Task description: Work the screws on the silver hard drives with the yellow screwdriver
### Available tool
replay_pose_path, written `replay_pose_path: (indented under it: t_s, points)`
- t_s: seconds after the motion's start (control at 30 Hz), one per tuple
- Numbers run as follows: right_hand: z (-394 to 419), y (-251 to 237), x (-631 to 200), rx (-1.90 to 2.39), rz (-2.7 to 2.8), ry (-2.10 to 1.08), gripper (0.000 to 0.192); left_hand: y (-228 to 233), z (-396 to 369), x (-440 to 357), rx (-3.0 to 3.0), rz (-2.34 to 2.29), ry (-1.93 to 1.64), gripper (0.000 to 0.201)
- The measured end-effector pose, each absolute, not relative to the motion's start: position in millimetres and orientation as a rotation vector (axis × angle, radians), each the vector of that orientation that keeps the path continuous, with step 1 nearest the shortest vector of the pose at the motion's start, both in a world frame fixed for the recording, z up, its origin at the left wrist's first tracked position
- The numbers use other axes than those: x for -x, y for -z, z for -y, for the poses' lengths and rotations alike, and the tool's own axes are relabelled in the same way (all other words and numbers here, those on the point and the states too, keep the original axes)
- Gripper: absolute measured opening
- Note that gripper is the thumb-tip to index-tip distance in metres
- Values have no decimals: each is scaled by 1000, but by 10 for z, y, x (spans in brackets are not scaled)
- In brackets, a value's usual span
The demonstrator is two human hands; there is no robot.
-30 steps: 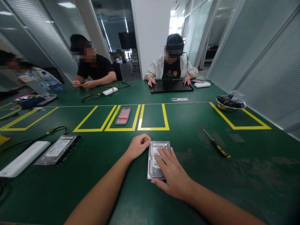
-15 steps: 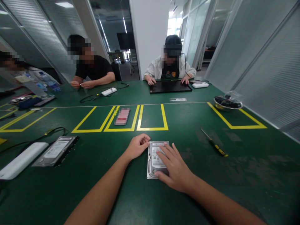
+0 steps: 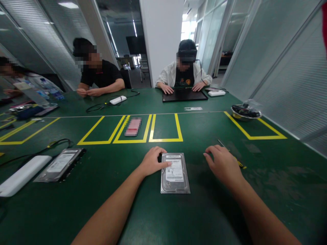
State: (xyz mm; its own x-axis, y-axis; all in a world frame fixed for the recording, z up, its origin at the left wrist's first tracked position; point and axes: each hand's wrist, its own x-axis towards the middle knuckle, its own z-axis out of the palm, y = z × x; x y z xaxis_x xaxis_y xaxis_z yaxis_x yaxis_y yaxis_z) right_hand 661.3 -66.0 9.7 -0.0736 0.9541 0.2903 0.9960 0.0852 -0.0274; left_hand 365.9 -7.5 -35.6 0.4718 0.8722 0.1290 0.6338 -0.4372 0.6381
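Observation:
A silver hard drive (image 3: 175,185) with a white label lies flat on the green table in front of me. My left hand (image 3: 154,160) grips its upper left corner, thumb across the label and fingers around the edge. Off to the right, my right hand (image 3: 222,162) is apart from the drive, its fingers loosely curved and thumb apart, with nothing seen in it. A screwdriver with a yellow and black handle (image 3: 241,164) lies on the table just beyond that hand, which partly covers it.
At left lie a second hard drive (image 3: 61,164) and a white power bank (image 3: 25,176) with a black cable. Yellow tape (image 3: 166,140) marks boxes on the table. A metal bowl (image 3: 245,117) of dark parts stands back right. Across the table, a person handles a black panel (image 3: 185,96).
My right hand has lifted off the hard drive and moved right, over beside the screwdriver. My left thumb has come down onto the drive's label.

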Motion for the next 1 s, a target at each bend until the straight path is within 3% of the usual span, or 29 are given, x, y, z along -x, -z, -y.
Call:
replay_pose_path:
  t_s: [0.17,0.37,0.67,1.0]
  points:
    - [640,-84,-7062,2336,2049,297,18,357,58,-3657,-2197,-1235,-594,46]
    - [608,-27,-7475,2635,1845,100,29,352,73,-3649,-2181,-1219,-602,46]
    - [568,33,-7622,2713,1724,-166,32,375,96,-3662,-2186,-1261,-613,44]
    - [567,-11,-7501,2739,1634,-188,39,367,210,-3785,-1984,-1532,-618,61]
